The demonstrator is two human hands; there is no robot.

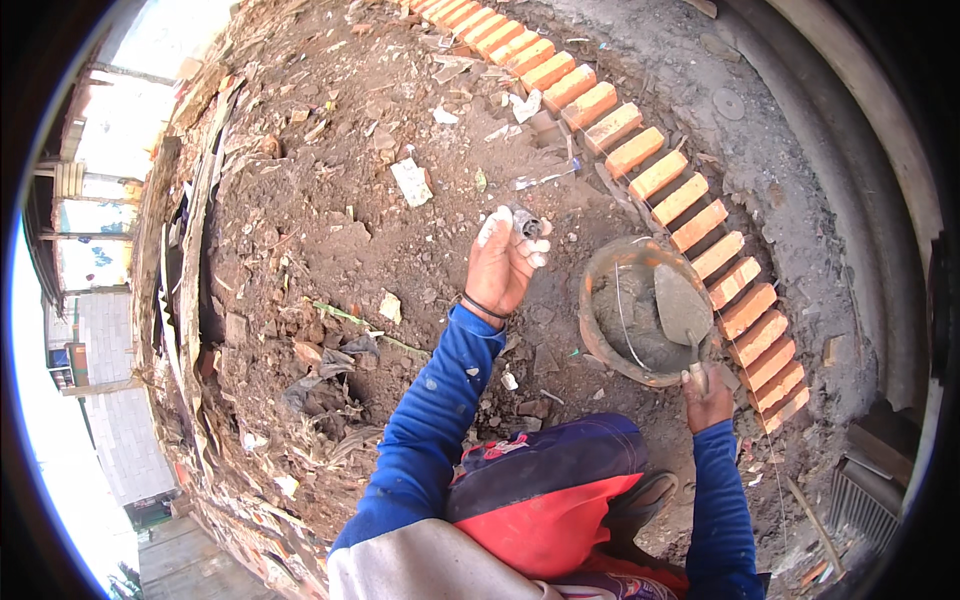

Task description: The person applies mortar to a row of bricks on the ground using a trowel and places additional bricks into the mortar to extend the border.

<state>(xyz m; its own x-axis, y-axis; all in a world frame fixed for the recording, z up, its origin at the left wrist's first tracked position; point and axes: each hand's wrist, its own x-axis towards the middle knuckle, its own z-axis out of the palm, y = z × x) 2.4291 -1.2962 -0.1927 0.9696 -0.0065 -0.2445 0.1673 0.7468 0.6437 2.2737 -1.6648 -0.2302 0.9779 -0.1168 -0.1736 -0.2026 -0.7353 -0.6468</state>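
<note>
My left hand [503,262], raised over the dirt left of the bucket, is closed around a small grey lump with a hollow in it [527,224]; its exact kind is unclear. Pale grey smears coat those fingers. My right hand [708,402] grips the handle of a trowel [684,304] at the bucket's near right rim. The trowel's broad blade, coated with mortar, lies over the right side of the bucket. Wet grey mortar [640,345] fills part of the round, orange-brown bucket [590,345], and a thin wire handle [624,315] crosses it.
A curving row of orange bricks [657,175] runs along the right, each set crosswise with gaps between. A thin string [775,470] follows it. Rubble and scraps [411,182] litter the dirt. Wooden planks [205,230] stand at left; a grey ledge [790,190] borders the right.
</note>
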